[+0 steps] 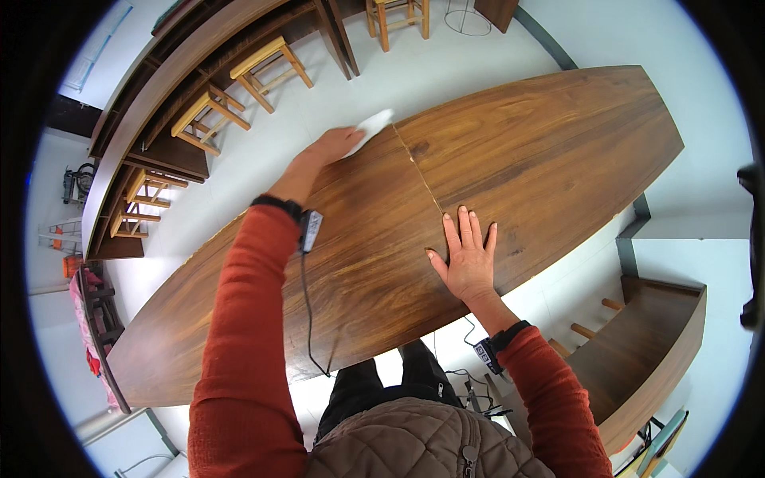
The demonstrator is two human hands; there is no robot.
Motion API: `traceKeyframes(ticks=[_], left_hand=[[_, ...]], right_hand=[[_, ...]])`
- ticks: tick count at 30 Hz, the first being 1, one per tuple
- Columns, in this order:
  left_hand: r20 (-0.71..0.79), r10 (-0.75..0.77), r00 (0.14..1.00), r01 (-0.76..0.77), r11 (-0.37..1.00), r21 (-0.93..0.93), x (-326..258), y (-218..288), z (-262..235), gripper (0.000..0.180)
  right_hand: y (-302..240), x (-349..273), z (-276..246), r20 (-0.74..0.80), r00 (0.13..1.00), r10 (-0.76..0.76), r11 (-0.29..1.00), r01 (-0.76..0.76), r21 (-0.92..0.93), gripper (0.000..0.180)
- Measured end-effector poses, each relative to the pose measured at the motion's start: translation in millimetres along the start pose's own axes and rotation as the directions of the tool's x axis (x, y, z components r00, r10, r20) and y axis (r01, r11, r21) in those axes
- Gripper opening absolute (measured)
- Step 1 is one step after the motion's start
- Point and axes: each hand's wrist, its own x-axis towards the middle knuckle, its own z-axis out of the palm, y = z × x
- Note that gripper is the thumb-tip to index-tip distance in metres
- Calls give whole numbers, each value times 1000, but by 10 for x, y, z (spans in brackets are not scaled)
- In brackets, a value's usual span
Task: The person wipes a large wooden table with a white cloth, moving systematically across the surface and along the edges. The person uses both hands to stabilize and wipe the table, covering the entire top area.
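A long brown wooden table point(542, 167) stretches across the view, with a pale seam running over its top. At its far edge, left of the seam's end, my left hand point(335, 146) grips a white cloth or wipe point(372, 128); whether it is cloth or paper I cannot make out. Palm down on the tabletop, my right hand point(470, 264) has its fingers spread beside the near end of the seam. Both wrists wear dark bands with small cabled devices.
Wooden stools point(264, 70) stand under a long brown counter point(131, 131) beyond the table. To the near right is another brown wooden desk point(629, 358). Cables point(470, 386) hang by the near edge, close to my legs. A ladder point(62, 237) leans at the far left.
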Motion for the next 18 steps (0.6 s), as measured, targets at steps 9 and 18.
traceKeyframes(ticks=[9, 18], left_hand=[[32, -83, 996, 79, 990, 117, 15, -438, -40, 61], [-110, 106, 988, -103, 994, 30, 945, 1133, 370, 44]], right_hand=[[-8, 4, -14, -31, 1000, 0, 1000, 0, -1, 73], [-26, 12, -60, -29, 999, -17, 999, 19, 46, 72]])
